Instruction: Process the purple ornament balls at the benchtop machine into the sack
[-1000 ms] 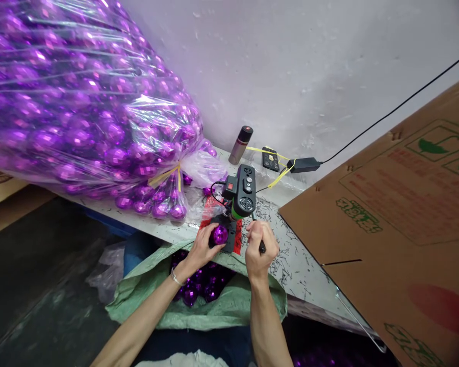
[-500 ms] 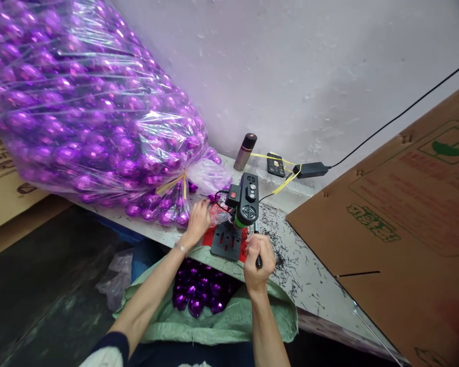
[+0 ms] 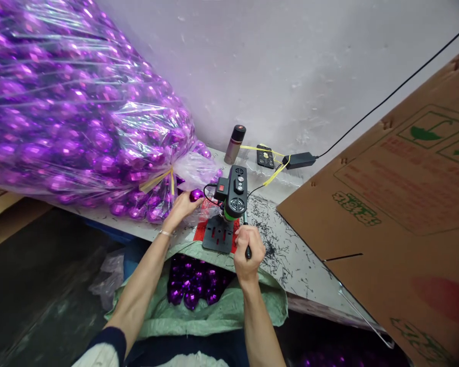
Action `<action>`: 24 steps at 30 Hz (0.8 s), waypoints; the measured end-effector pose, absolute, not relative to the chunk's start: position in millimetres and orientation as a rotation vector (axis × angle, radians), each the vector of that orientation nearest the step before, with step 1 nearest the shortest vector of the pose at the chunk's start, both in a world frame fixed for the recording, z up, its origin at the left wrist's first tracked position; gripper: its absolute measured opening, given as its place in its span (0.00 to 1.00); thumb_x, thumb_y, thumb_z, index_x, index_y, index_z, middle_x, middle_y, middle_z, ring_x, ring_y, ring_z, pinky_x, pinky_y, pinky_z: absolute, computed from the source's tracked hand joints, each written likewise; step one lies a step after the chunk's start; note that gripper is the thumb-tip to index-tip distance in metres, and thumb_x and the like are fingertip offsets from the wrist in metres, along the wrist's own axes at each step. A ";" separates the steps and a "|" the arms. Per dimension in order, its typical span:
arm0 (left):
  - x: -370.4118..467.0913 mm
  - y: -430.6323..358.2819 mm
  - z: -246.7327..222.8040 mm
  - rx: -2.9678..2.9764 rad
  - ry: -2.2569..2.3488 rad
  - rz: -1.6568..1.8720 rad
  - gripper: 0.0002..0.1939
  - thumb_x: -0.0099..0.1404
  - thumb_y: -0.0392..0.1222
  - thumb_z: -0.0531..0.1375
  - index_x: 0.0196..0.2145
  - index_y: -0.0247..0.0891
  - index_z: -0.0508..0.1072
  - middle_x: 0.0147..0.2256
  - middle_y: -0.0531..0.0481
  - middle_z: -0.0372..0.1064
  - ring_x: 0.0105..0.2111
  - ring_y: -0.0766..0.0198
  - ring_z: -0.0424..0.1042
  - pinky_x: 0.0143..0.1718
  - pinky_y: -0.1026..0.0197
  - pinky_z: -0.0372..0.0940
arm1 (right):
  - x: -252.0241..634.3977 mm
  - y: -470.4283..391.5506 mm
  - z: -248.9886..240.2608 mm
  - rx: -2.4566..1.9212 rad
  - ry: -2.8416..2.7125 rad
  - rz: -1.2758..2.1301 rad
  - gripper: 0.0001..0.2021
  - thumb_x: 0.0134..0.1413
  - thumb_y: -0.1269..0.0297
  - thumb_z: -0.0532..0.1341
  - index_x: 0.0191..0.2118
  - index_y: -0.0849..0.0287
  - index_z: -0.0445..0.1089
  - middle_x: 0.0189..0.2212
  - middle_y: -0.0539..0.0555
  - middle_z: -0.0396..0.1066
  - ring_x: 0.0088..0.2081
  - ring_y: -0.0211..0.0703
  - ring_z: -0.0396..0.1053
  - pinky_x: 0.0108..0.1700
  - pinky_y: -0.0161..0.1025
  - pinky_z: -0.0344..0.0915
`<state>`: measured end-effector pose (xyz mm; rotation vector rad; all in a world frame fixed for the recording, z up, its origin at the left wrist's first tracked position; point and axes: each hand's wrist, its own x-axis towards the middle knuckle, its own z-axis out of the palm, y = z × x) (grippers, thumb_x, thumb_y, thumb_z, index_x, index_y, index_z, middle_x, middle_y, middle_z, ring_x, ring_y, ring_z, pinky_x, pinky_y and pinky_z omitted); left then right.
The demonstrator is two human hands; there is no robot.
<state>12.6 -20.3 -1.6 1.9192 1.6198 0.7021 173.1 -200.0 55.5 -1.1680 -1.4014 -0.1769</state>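
My left hand (image 3: 183, 206) holds a shiny purple ball (image 3: 196, 195) between its fingers, just left of a small black machine (image 3: 237, 191) with a red switch. The machine stands over a dark slotted base plate (image 3: 217, 235) on a red sheet (image 3: 200, 230). My right hand (image 3: 249, 250) is wrapped round the black-ended lever (image 3: 248, 252) at the machine's right side. Below the plate, a green sack (image 3: 214, 322) lies open with several purple balls (image 3: 199, 285) inside.
A big clear bag of purple balls (image 3: 69, 122) fills the left. Behind the machine are a spray can (image 3: 235, 144), a black remote-like device (image 3: 265, 156) and a corded adapter (image 3: 300, 160). Black bits litter the table (image 3: 298, 275); a cardboard box (image 3: 398, 214) leans at right.
A purple ball now shows in my left hand, which has drawn a little away from the machine. My right hand stays on the lever. The whole view has shifted slightly.
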 end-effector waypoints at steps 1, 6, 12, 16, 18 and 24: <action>1.5 -36.3 -4.4 1.843 1.553 0.829 0.29 0.63 0.54 0.65 0.56 0.34 0.73 0.49 0.37 0.77 0.50 0.46 0.78 0.53 0.50 0.70 | 173.0 -199.8 57.1 -1.169 -1.398 -0.176 0.14 0.66 0.75 0.53 0.28 0.56 0.62 0.26 0.48 0.66 0.29 0.37 0.66 0.33 0.37 0.63; -20.4 -126.7 -39.0 1.501 1.145 1.102 0.35 0.61 0.59 0.65 0.60 0.38 0.67 0.53 0.41 0.76 0.51 0.52 0.78 0.55 0.51 0.72 | 172.1 -199.4 59.8 -1.173 -1.379 -0.164 0.14 0.67 0.75 0.53 0.28 0.55 0.63 0.25 0.48 0.65 0.29 0.37 0.66 0.34 0.37 0.63; 14.1 -160.1 -70.3 1.462 1.125 1.056 0.33 0.60 0.56 0.67 0.59 0.39 0.68 0.56 0.40 0.74 0.54 0.51 0.76 0.60 0.47 0.69 | 173.4 -201.5 57.3 -1.191 -1.402 -0.156 0.14 0.67 0.74 0.53 0.28 0.55 0.62 0.26 0.48 0.65 0.30 0.36 0.66 0.34 0.36 0.63; 34.3 -139.6 -71.1 1.413 1.064 1.088 0.34 0.62 0.55 0.66 0.60 0.38 0.66 0.58 0.38 0.73 0.56 0.51 0.75 0.61 0.46 0.68 | 174.3 -202.2 57.8 -1.205 -1.412 -0.164 0.14 0.67 0.74 0.53 0.29 0.56 0.63 0.26 0.49 0.66 0.30 0.36 0.66 0.34 0.36 0.64; 38.5 -129.8 -71.9 1.373 1.028 1.090 0.34 0.62 0.56 0.66 0.61 0.38 0.65 0.57 0.38 0.73 0.56 0.51 0.75 0.61 0.46 0.68 | 174.5 -202.4 57.7 -1.208 -1.415 -0.167 0.13 0.67 0.73 0.53 0.29 0.56 0.63 0.26 0.49 0.67 0.30 0.37 0.67 0.34 0.37 0.64; 37.2 -120.8 -72.8 1.362 1.033 1.056 0.34 0.63 0.57 0.64 0.61 0.36 0.66 0.53 0.37 0.77 0.53 0.50 0.78 0.57 0.47 0.70 | 175.3 -202.9 56.4 -1.195 -1.427 -0.169 0.13 0.66 0.74 0.53 0.30 0.56 0.65 0.26 0.50 0.68 0.29 0.38 0.68 0.33 0.37 0.65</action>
